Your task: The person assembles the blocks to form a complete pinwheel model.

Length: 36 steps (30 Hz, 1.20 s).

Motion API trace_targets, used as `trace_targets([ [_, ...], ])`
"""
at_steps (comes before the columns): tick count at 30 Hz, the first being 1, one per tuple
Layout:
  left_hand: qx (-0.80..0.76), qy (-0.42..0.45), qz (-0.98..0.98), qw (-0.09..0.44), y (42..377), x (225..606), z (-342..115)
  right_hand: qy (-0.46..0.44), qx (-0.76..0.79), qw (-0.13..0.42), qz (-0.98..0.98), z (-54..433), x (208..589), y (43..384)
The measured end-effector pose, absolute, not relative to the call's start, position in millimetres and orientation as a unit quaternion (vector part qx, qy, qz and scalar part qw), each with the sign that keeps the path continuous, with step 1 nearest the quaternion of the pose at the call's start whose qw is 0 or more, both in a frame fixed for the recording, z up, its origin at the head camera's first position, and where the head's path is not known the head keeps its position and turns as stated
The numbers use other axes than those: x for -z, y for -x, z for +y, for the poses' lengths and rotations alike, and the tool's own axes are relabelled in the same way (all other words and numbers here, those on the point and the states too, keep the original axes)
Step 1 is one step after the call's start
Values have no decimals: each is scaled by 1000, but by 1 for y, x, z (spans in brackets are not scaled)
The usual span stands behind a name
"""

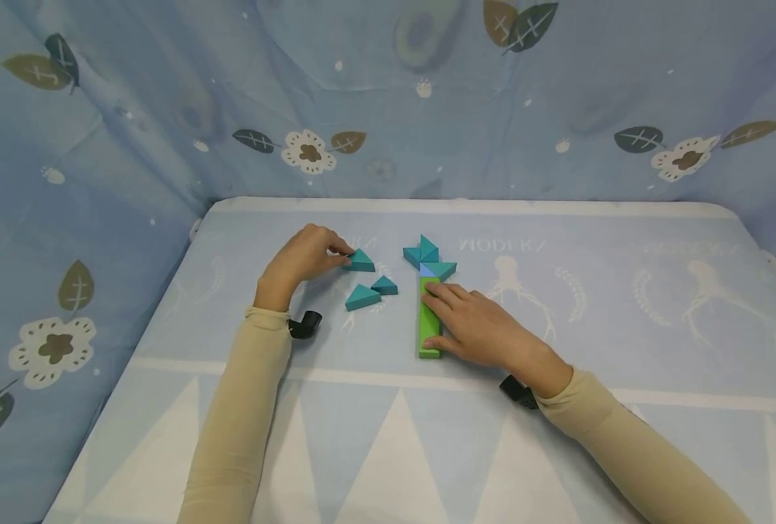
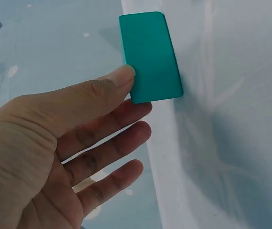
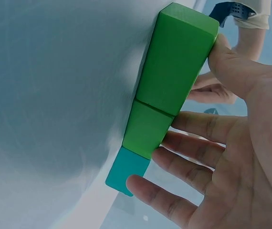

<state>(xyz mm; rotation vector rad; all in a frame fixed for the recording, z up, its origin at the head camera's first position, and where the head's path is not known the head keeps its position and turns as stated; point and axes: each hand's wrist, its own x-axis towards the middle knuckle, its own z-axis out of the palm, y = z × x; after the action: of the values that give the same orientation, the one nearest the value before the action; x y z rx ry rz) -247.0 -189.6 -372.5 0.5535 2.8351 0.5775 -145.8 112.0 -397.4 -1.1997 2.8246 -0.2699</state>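
In the head view my left hand (image 1: pixel 306 255) pinches a teal triangular block (image 1: pixel 362 260) by its left end. The left wrist view shows the teal block's (image 2: pixel 150 57) flat rectangular face, with the thumb (image 2: pixel 121 78) against its lower edge. Two more teal triangular blocks (image 1: pixel 363 297) lie just nearer to me. My right hand (image 1: pixel 476 324) rests on a column of green blocks (image 1: pixel 429 327), its fingers nearly straight. In the right wrist view two green blocks (image 3: pixel 176 57) stand end to end with a teal block (image 3: pixel 126 169) beyond them.
Several teal triangular blocks (image 1: pixel 422 252) form a cluster at the column's far end, with a light blue triangle (image 1: pixel 425 270) between. A patterned cloth (image 1: pixel 624 327) covers the table. Behind it hangs a blue printed curtain (image 1: pixel 388 94).
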Motion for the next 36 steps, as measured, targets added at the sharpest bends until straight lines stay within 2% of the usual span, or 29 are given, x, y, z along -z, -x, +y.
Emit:
trace_targets([
  [14, -196, -205, 956, 72, 250, 380, -186, 387, 93, 33, 917, 112, 398, 146],
  [27, -198, -190, 958, 84, 245, 379, -168, 389, 90, 32, 916, 111, 397, 146],
  [36, -201, -214, 953, 74, 244, 383, -159, 387, 89, 37, 917, 111, 397, 146],
])
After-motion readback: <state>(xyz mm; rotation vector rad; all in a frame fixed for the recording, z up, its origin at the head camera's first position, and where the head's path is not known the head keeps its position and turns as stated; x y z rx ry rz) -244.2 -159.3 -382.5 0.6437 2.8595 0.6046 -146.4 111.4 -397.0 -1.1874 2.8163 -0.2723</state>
